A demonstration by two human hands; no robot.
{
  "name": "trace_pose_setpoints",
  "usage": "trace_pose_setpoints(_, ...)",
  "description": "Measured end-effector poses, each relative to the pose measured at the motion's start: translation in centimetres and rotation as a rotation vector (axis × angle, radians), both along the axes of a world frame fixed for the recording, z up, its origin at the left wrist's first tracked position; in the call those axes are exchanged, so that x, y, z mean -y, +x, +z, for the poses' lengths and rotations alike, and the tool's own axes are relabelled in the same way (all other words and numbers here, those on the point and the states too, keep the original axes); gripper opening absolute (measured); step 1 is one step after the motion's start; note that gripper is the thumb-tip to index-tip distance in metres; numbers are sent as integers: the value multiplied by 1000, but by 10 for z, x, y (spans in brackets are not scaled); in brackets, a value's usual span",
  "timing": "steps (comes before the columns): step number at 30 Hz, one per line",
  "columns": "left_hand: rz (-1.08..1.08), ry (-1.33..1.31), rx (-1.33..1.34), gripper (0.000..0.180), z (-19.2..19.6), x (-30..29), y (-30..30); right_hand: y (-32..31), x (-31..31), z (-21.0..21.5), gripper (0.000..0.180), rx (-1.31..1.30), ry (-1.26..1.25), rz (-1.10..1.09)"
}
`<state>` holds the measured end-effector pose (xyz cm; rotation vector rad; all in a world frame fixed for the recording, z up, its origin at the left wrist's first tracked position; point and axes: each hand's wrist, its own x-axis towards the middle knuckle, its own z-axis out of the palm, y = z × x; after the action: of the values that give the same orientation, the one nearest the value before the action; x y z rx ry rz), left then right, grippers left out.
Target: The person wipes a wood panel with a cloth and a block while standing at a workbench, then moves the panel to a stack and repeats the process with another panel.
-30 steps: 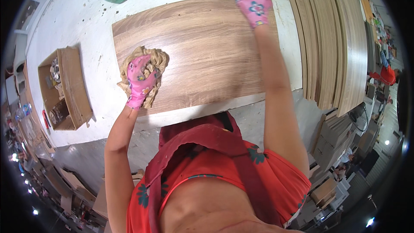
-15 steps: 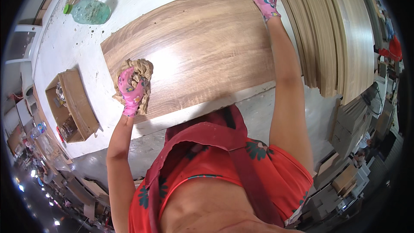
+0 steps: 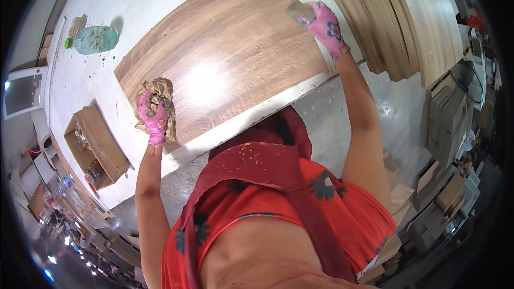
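A wood-grain board point(image 3: 241, 48) lies flat on the white worktable. At its near left end, my left hand point(image 3: 152, 112), in a pink flowered glove, is closed on a crumpled tan cloth point(image 3: 161, 88) pressed against the surface. My right hand point(image 3: 326, 28), gloved alike, is over the board's right edge. Its fingers grip a small grey-brown pad point(image 3: 297, 13), blurred by motion; its exact kind cannot be made out. A bright light reflection falls on the board between my hands.
A green-capped clear bottle point(image 3: 95, 39) lies on its side at the far left. An open cardboard box point(image 3: 101, 144) with small items stands left of my left hand. Stacked wood-grain boards point(image 3: 375, 16) fill the right side. A fan point(image 3: 467, 75) stands beyond them.
My right hand has moved nearer to me along the board's right edge, from its far right corner, with the pad. My left hand stays on the cloth. The whole view has shifted slightly.
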<state>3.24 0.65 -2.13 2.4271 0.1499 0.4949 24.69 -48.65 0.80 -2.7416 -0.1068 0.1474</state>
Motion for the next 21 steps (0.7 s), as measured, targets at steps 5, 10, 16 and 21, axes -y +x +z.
trace_pose_setpoints(5,7,67,-27,48,-3,-6,-1,-93,42,1,44,21,117,-16)
trace_pose_setpoints(10,1,103,-42,46,-3,-6,-2,-167,74,13,41,10,145,-46)
trace_pose_setpoints(16,12,22,15,46,-22,-14,-4,-194,87,32,44,-44,328,-179)
trace_pose_setpoints(21,1,155,40,47,-21,-25,-4,-183,65,-25,51,248,150,-256)
